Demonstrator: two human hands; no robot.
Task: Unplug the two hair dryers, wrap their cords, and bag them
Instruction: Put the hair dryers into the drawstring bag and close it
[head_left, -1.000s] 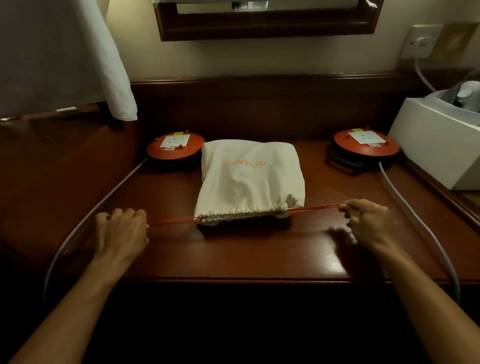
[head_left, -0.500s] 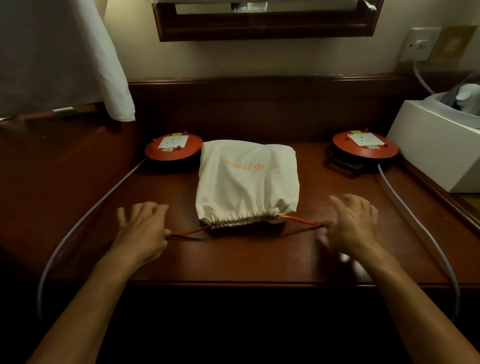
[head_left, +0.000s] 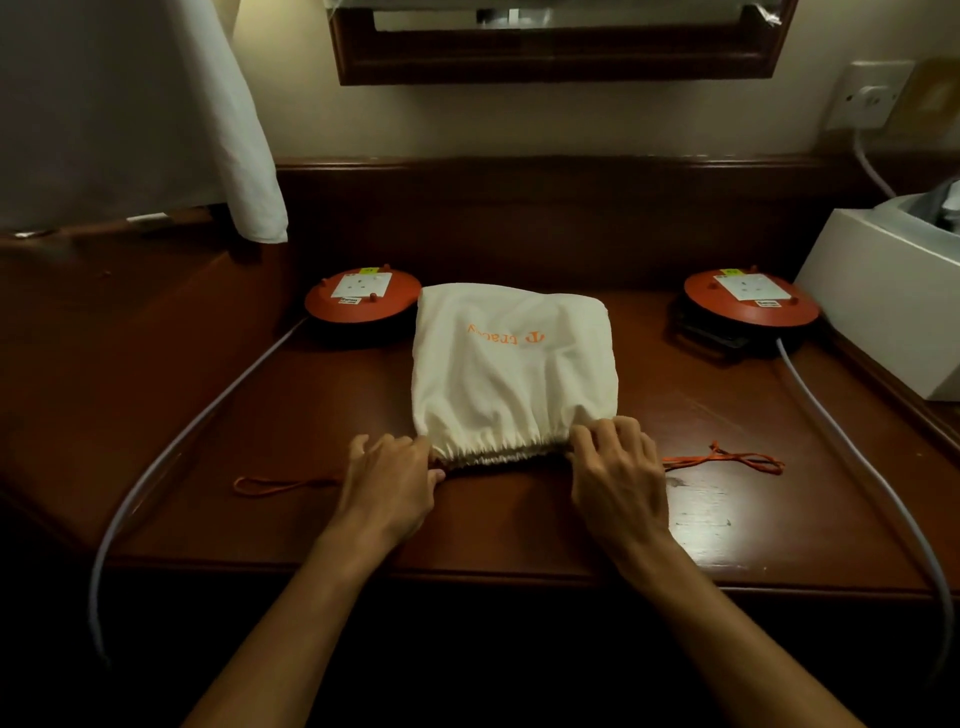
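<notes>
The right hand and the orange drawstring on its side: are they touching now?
Cannot tell. In the head view the right hand grips the bag mouth; the drawstring emerges from behind it.

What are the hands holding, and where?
Both hold the bag at its gathered mouth: the left hand pinches the left corner, the right hand grips the right corner. The orange strings lie loose on the desk.
</notes>
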